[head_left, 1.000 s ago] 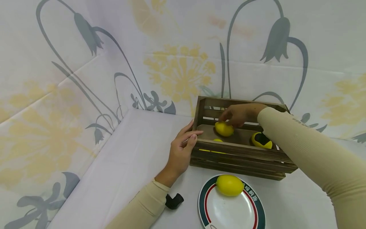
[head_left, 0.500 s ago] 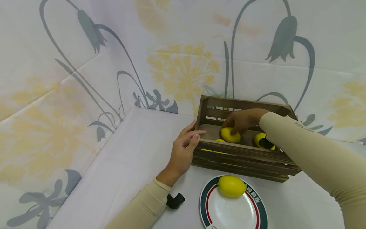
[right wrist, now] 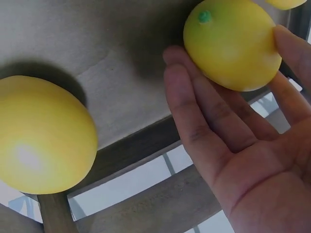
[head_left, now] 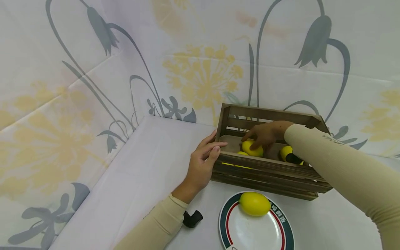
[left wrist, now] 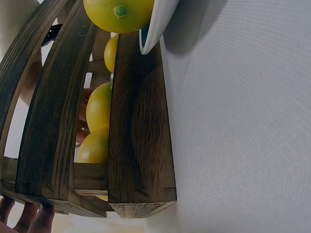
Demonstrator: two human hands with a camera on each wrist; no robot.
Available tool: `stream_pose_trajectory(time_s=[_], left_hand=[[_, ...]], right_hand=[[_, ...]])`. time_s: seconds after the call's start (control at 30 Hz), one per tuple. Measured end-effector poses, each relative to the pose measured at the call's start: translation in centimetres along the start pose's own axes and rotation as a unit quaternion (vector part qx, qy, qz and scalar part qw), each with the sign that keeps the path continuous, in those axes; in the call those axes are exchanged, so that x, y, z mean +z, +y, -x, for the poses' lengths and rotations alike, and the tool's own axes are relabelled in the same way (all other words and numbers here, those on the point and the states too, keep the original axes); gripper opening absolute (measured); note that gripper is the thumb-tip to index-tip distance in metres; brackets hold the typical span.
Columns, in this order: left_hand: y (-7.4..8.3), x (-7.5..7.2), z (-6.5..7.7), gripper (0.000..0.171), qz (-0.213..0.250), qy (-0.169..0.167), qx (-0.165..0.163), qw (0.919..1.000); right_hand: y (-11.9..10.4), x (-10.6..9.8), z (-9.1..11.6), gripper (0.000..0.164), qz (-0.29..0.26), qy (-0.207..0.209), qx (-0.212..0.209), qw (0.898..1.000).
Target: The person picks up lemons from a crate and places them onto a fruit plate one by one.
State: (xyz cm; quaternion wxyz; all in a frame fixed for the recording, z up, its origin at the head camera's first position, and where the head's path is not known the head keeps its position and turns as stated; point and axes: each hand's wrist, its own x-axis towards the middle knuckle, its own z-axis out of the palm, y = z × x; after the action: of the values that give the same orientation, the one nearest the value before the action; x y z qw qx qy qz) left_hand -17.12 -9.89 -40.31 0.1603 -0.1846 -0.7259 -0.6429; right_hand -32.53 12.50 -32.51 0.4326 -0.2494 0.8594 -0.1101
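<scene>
A slatted brown wooden crate (head_left: 268, 171) stands before the back wall, with several lemons inside. My right hand (head_left: 267, 133) reaches into it and holds a yellow lemon (head_left: 252, 148) low over the bottom. In the right wrist view, that lemon (right wrist: 233, 43) sits between thumb and fingers, the outer fingers nearly straight. Close beside it, another lemon (head_left: 242, 153) is mostly hidden by the front slats. A further lemon (head_left: 285, 152) lies at the right, partly covered by the right wrist. My left hand (head_left: 201, 165) rests on the crate's left end, fingers extended, one over the rim.
A white plate (head_left: 256, 234) with a green and red rim stands in front of the crate. One lemon (head_left: 254, 203) lies at its far edge. Next to the left wrist is a black object (head_left: 192, 219). Flower-patterned cloth (head_left: 206, 76) covers the walls.
My right hand has shifted the lemon a little right and toward the crate's front, close to the neighbouring lemon. It has barely moved in the last half second. The left hand stays at the crate's end.
</scene>
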Motion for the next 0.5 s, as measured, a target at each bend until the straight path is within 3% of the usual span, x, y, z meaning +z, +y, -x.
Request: stream_pose_trajectory(time_s=[0.5], left_hand=[[-0.22,0.02,-0.03,0.027,-0.005,-0.001,0.001,1.0000]], right_hand=[[0.20,0.02,-0.03,0.060,-0.008,0.007,-0.012,1.000]])
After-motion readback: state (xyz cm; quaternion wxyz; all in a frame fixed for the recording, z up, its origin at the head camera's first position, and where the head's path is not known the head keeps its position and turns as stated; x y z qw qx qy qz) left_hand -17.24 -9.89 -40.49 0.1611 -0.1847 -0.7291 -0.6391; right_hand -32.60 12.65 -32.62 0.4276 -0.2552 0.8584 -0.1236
